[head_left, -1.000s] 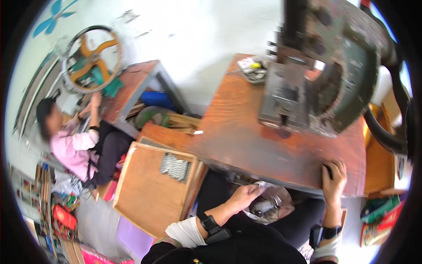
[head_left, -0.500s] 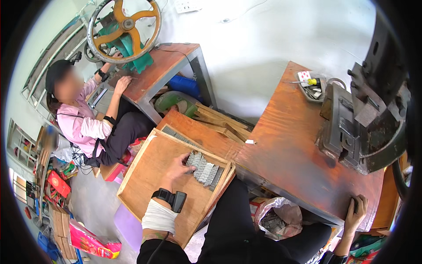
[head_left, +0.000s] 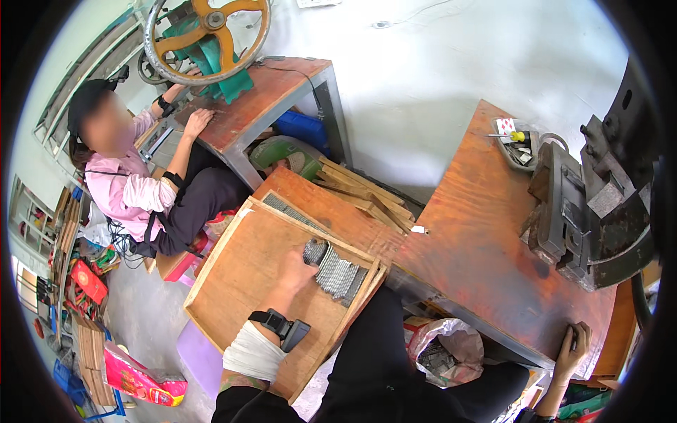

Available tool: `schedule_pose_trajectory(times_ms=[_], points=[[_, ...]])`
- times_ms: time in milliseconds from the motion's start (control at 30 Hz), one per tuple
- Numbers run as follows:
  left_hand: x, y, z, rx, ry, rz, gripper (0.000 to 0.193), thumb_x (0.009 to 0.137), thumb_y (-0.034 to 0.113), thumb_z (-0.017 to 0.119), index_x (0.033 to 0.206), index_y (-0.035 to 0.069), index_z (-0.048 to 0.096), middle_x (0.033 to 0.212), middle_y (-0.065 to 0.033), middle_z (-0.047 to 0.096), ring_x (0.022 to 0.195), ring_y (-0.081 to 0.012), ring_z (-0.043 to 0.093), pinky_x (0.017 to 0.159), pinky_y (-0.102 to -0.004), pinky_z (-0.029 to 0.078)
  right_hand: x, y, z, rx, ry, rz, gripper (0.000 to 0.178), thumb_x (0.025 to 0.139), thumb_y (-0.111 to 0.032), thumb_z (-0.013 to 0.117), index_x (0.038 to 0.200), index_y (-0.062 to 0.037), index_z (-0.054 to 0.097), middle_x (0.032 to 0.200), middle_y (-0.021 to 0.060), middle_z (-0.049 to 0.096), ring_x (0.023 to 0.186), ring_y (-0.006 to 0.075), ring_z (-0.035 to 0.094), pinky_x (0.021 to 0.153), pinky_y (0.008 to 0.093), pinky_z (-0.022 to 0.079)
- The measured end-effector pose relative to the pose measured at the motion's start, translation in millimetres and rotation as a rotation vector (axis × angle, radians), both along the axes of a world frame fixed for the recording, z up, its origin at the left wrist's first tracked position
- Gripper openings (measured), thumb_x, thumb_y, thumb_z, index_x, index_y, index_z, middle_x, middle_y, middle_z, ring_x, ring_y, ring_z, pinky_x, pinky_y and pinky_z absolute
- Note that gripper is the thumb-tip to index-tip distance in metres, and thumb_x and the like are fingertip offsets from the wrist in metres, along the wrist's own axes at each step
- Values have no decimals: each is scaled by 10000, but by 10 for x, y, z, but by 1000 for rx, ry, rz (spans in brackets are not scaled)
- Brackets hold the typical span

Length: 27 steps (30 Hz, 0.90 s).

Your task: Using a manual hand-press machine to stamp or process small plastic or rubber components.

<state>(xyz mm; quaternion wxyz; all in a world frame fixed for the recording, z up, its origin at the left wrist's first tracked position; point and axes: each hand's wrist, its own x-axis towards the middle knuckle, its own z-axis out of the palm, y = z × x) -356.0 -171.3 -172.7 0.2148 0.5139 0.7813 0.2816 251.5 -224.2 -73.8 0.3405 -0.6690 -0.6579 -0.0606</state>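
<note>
A workshop with a pale concrete floor and red-brown benches is seen from above. At far left, a co-worker [head_left: 127,183] in pink is seated at a bench bearing a large handwheel [head_left: 206,32]. In a shallow wooden tray [head_left: 240,282], the left hand [head_left: 296,273] is laid against a row of small grey metal pieces [head_left: 337,271], fingers curled upon them. Beyond, the right hand [head_left: 572,347] is hooked over the near edge of the worktable [head_left: 479,240], fingers bent together. A dark press machine [head_left: 599,204] is mounted at right.
</note>
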Motion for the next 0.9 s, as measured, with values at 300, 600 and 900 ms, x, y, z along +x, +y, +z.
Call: schedule_pose_trajectory(times_ms=[300, 600, 900], points=[[-126, -112, -216, 159, 14, 191, 406, 663, 151, 725, 1024, -14, 637, 882, -210, 659, 778, -315, 653, 702, -355, 514, -41, -7, 51, 28, 4, 7, 98, 804, 37, 565, 900, 32, 589, 908, 167, 554, 853, 316, 535, 767, 377, 434], [1002, 13, 1371, 278, -577, -103, 432, 697, -5, 715, 1104, -88, 596, 948, -108, 659, 842, -163, 630, 764, -284, 505, -307, 29, 273, 106, -71, 18, 105, 715, 25, 637, 818, 23, 618, 849, 159, 576, 791, 330, 539, 714, 401, 446], [2831, 422, 1514, 250, 5, -960, 535, 645, 151, 738, 1135, 0, 584, 1070, -194, 577, 1043, -363, 518, 901, -419, 431, -529, 127, 445, 66, 57, 323, 138, 672, -30, 704, 798, -21, 648, 861, 125, 610, 792, 333, 563, 718, 414, 479]])
